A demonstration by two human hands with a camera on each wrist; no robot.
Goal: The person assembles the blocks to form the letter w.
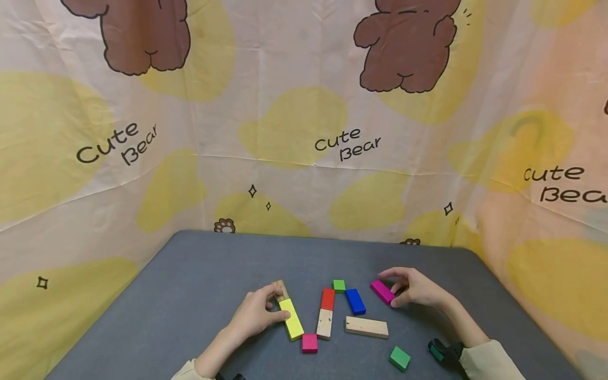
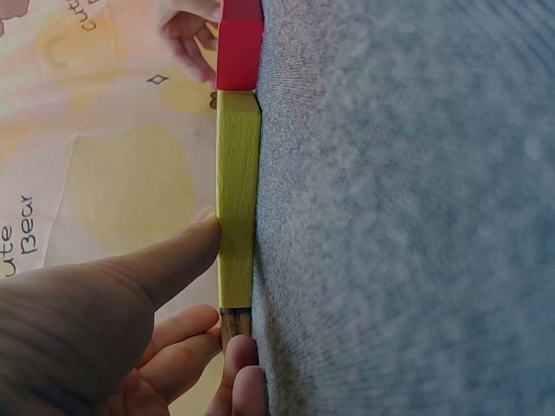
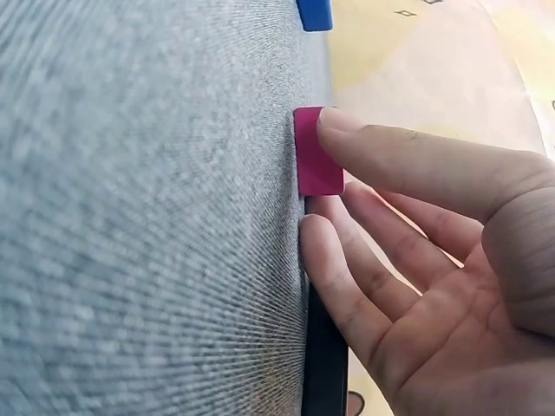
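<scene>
On the grey table my left hand (image 1: 256,312) lies at a slanting row of two blocks. Its thumb touches the side of the yellow block (image 1: 292,320), while the other fingers curl at the plain wooden block (image 1: 281,289) beyond, partly hiding it. A pink-red block (image 1: 310,343) stands at the yellow block's near end, also seen as a red face (image 2: 238,52) in the left wrist view. My right hand (image 1: 418,287) holds a magenta block (image 1: 382,292) lengthwise, thumb on its near end (image 3: 314,160) and fingers toward the far end.
A red block (image 1: 328,299) and a wooden block (image 1: 324,324) form another row. A small green block (image 1: 339,286) and a blue block (image 1: 355,302) sit beyond. Nearer lie a long wooden block (image 1: 367,327) and another green block (image 1: 400,359). A patterned cloth (image 1: 294,200) hangs around the table.
</scene>
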